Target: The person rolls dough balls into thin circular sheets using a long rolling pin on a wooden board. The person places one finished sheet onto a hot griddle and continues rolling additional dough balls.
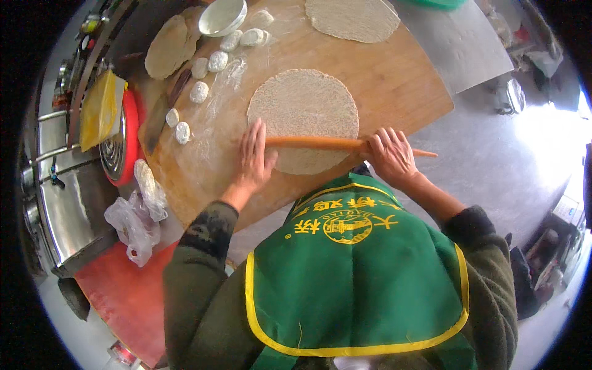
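Observation:
A thin round sheet of dough (303,101) lies on the wooden board (402,88) in front of me. Across its near part runs a tapered wooden rolling pin (314,143). My left hand (252,155) rests over the pin's left end, its fingers stretched forward and the thumb on the near side; that end is hidden beneath it. Curled around the pin near its right end is my right hand (392,155), with the pointed tip showing beyond it. The dough's near edge reaches close to the board's edge and the green apron (351,277).
Floured dough pieces (199,92) line the board's left side, near a white bowl (222,21) and flat dough sheets (167,48). Another sheet (354,18) lies at the far side. Left of the board are a red-rimmed round metal object (132,138) and a plastic bag (134,226).

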The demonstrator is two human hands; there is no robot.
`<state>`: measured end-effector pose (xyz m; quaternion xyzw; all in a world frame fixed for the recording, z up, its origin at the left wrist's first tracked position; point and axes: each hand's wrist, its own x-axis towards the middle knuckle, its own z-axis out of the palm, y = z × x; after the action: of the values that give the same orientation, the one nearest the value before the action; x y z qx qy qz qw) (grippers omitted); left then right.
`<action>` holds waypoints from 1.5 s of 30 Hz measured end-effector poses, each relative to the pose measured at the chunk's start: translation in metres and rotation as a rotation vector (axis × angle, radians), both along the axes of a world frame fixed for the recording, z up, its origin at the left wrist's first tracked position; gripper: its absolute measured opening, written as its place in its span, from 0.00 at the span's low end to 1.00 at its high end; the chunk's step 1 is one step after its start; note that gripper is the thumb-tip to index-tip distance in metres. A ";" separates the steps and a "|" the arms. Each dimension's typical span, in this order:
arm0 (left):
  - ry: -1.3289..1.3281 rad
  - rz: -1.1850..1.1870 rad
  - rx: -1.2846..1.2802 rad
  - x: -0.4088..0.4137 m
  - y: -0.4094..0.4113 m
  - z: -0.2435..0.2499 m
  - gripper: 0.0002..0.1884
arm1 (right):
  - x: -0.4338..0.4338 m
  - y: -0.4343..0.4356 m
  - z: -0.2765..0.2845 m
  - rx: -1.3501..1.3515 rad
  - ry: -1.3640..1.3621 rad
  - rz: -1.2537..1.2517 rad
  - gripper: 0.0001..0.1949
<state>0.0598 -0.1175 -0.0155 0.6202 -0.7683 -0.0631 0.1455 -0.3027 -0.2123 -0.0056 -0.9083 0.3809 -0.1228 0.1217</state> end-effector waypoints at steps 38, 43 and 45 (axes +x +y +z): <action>-0.045 0.227 -0.184 -0.049 0.049 -0.022 0.30 | -0.027 0.074 -0.004 0.021 -0.036 -0.093 0.14; -0.016 0.212 -0.282 -0.045 0.036 -0.029 0.28 | -0.022 0.090 0.004 0.260 -0.124 -0.107 0.13; 0.023 0.210 -0.250 -0.047 -0.012 -0.022 0.28 | -0.022 0.079 0.007 0.155 -0.138 -0.170 0.13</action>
<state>0.0131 -0.1290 -0.0371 0.6732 -0.6995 0.0413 0.2362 -0.3244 -0.1329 0.0012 -0.8501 0.4555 -0.1650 0.2066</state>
